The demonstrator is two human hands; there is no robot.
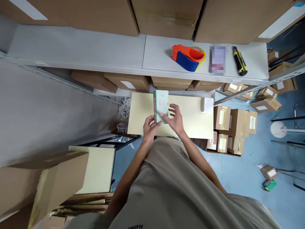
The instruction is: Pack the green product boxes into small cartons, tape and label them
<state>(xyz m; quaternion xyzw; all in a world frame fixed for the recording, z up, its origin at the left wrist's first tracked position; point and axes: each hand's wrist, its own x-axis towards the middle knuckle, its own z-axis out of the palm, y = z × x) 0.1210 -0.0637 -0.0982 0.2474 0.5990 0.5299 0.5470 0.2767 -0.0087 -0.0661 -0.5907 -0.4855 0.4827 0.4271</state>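
My left hand (149,128) pinches the lower end of a pale green carton (162,103), its print illegible, over a cream tabletop (193,122), my right hand (175,121) spreading its fingers, thumb against the carton, my shirt (181,178) lettered "PLAYBOY".

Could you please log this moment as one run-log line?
left hand: holds lower end of pale green box above cream table | right hand: thumb on green box's face, fingers spread | white box: table's right end
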